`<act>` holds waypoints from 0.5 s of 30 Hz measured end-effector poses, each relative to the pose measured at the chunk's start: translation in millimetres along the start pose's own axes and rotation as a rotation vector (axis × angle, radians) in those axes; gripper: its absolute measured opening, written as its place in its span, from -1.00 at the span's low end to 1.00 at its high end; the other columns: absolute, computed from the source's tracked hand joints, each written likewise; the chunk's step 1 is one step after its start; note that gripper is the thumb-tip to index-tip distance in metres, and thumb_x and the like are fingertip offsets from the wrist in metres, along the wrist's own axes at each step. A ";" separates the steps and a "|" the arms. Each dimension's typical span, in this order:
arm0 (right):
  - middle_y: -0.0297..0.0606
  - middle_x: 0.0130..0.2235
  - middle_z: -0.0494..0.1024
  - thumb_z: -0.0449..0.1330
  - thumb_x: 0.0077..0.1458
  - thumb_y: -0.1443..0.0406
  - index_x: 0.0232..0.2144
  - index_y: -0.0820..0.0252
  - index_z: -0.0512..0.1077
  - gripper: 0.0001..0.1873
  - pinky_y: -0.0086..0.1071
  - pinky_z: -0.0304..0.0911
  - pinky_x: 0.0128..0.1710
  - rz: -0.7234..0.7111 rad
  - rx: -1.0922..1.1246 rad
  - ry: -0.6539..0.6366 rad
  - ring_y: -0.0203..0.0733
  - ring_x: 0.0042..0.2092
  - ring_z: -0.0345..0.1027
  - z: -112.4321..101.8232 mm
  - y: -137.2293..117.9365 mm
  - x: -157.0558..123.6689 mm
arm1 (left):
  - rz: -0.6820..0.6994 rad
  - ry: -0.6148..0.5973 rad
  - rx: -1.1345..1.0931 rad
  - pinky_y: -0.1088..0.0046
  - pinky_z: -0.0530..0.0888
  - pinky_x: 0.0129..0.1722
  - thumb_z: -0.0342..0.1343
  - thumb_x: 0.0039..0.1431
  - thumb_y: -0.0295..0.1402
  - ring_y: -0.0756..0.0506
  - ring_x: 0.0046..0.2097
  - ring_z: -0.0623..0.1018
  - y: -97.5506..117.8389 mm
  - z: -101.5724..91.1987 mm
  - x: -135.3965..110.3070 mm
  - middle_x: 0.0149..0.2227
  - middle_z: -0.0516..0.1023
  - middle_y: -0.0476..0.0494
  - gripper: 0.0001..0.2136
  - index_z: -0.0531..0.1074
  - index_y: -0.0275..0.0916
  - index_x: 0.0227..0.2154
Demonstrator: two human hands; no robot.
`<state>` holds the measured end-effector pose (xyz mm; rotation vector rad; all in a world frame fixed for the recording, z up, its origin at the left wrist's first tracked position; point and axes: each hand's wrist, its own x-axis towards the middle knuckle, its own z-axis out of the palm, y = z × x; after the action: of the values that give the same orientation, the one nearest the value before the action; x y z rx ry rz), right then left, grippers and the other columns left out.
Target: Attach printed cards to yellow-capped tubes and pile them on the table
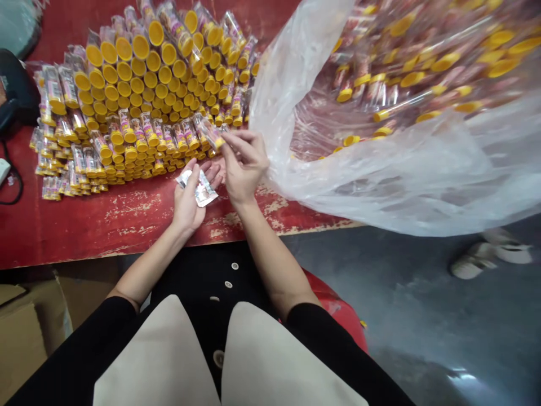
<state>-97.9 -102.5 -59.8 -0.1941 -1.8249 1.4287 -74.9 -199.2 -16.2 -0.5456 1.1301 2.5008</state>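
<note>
My left hand (pixel 192 194) lies palm up at the front edge of the red table (pixel 84 225), holding a small clear plastic wrapper (pixel 202 189) under the thumb. My right hand (pixel 244 163) is just to its right, fingers pinched on a clear tube with a yellow cap (pixel 211 134) that touches the near row of the stack. A large stack of the same yellow-capped tubes (pixel 143 90) fills the table behind both hands.
A big clear plastic bag (pixel 401 163) full of yellow-capped tubes hangs over the table's right end. A dark device with a cable (pixel 12 90) sits at the far left. A cardboard box (pixel 25 332) and a red stool (pixel 338 310) are below; someone's shoe (pixel 486 256) rests on the grey floor.
</note>
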 end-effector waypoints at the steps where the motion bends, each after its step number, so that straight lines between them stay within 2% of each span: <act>1: -0.23 -0.16 0.48 0.20 0.25 0.17 -0.15 0.07 0.60 -0.77 -0.23 0.47 -0.05 -0.021 0.005 -0.047 -0.21 -0.05 0.45 13.8 5.0 7.4 | -0.008 0.023 -0.007 0.14 0.48 0.17 0.05 0.36 -0.43 -0.19 0.18 0.56 3.8 -4.0 2.9 0.09 0.58 -0.27 -0.66 0.33 -0.23 0.16; 3: -0.24 -0.11 0.48 0.16 0.28 0.16 -0.10 0.05 0.56 -0.76 -0.20 0.44 0.04 -0.065 -0.007 -0.159 -0.21 0.01 0.43 26.7 9.8 20.4 | -0.021 0.052 0.002 0.14 0.48 0.18 0.06 0.32 -0.49 -0.18 0.15 0.58 9.2 -13.6 3.4 0.06 0.60 -0.29 -0.65 0.34 -0.25 0.15; 5: -0.24 -0.03 0.49 0.10 0.32 0.18 -0.01 0.03 0.50 -0.72 -0.17 0.40 0.11 -0.092 -0.074 -0.239 -0.20 0.07 0.42 13.6 13.6 37.4 | -0.033 0.072 0.038 0.21 0.50 0.16 0.10 0.29 -0.51 -0.15 0.10 0.61 12.2 -24.5 0.3 0.01 0.63 -0.25 -0.66 0.39 -0.23 0.10; 6: -0.22 0.02 0.49 0.06 0.34 0.21 0.04 0.04 0.46 -0.70 -0.15 0.38 0.13 -0.086 -0.147 -0.252 -0.20 0.09 0.41 -3.2 17.4 49.8 | -0.042 0.085 0.060 0.26 0.52 0.13 0.12 0.28 -0.50 -0.12 0.05 0.63 12.7 -29.9 -1.2 -0.03 0.64 -0.22 -0.68 0.43 -0.21 0.07; 8: -0.17 0.08 0.47 0.00 0.34 0.30 0.08 0.11 0.41 -0.67 -0.12 0.33 0.19 -0.007 -0.394 -0.233 -0.17 0.14 0.37 -52.2 30.8 84.0 | -0.071 0.109 0.092 0.40 0.57 0.01 0.21 0.23 -0.46 -0.05 -0.10 0.67 11.9 -38.2 -2.8 -0.13 0.66 -0.15 -0.72 0.49 -0.21 0.00; 11: -0.04 0.13 0.44 0.06 0.26 0.41 0.01 0.19 0.39 -0.71 -0.07 0.17 0.31 0.278 -0.886 -0.135 -0.10 0.22 0.27 -134.1 65.3 147.8 | -0.126 0.106 0.097 0.54 0.59 -0.24 0.36 0.07 -0.46 0.02 -0.30 0.65 6.0 -38.9 -4.9 -0.29 0.65 -0.06 -0.67 0.53 -0.25 -0.07; 13: 0.06 0.14 0.40 0.18 0.21 0.34 -0.02 0.20 0.39 -0.73 0.15 0.04 0.35 0.357 -0.915 -0.139 0.11 0.28 0.19 -169.6 95.1 182.4 | -0.175 0.069 0.100 0.55 0.58 -0.35 0.43 -0.04 -0.47 0.02 -0.37 0.63 0.7 -31.5 -7.9 -0.36 0.62 -0.02 -0.59 0.53 -0.27 -0.08; 15: 0.05 0.06 0.43 0.31 0.14 0.21 -0.12 0.19 0.40 -0.71 0.23 0.00 0.35 0.321 -0.775 -0.278 0.23 0.33 0.13 -183.2 123.4 201.8 | -0.223 0.021 0.117 0.54 0.57 -0.41 0.47 -0.13 -0.46 0.02 -0.42 0.60 -4.0 -22.1 -11.3 -0.41 0.59 0.01 -0.52 0.52 -0.28 -0.07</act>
<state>-154.9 191.2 -60.6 -0.7322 -2.6042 0.8975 -58.8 -215.4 -26.9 -0.6298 1.1468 2.2299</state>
